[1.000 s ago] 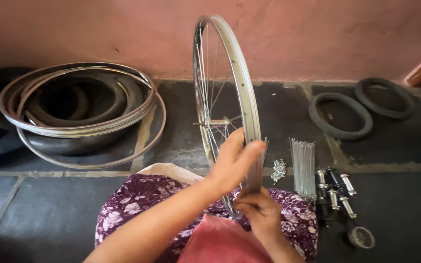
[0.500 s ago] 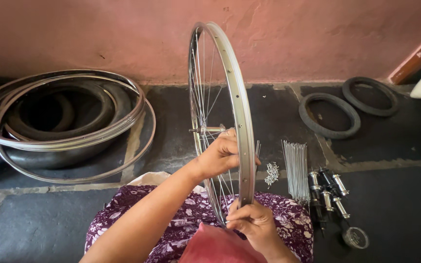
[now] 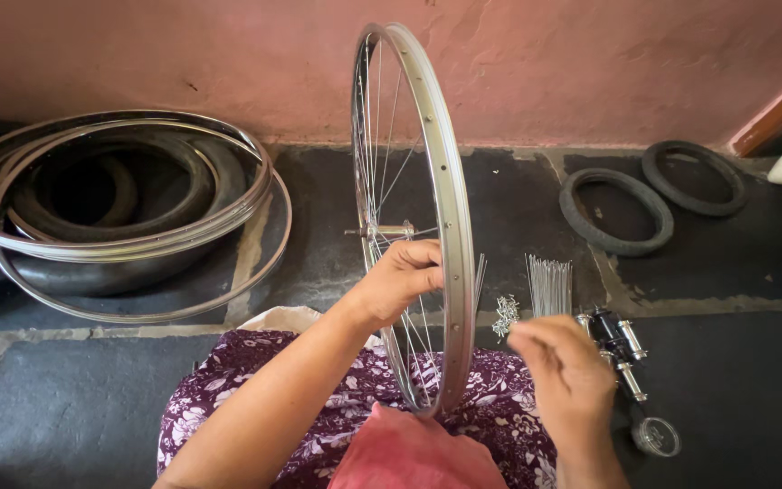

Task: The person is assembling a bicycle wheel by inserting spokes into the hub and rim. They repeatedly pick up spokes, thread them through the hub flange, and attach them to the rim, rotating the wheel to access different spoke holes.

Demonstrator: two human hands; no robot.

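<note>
Between your knees, the bicycle wheel rim (image 3: 445, 226) stands upright on your patterned lap, edge-on to you, its upper arc reaching up against the pink wall (image 3: 545, 63). Your left hand (image 3: 395, 282) reaches in from the left, its grip closed on the thin spokes (image 3: 375, 145) just below the hub axle (image 3: 382, 232), fingers touching the rim's inner face. Your right hand (image 3: 565, 367) is off the wheel, to its right, fingertips pinched together; whether that grip holds anything cannot be told. Just beyond this hand, on the dark stone floor (image 3: 726, 362), lie a small heap of spoke nipples (image 3: 505, 313), a bundle of loose spokes (image 3: 549, 282) and several wheel hubs (image 3: 622, 342). Farther back lie two small tyres (image 3: 615, 210). At the left, stacked bare rims and tyres (image 3: 119, 217) rest on the floor.
</note>
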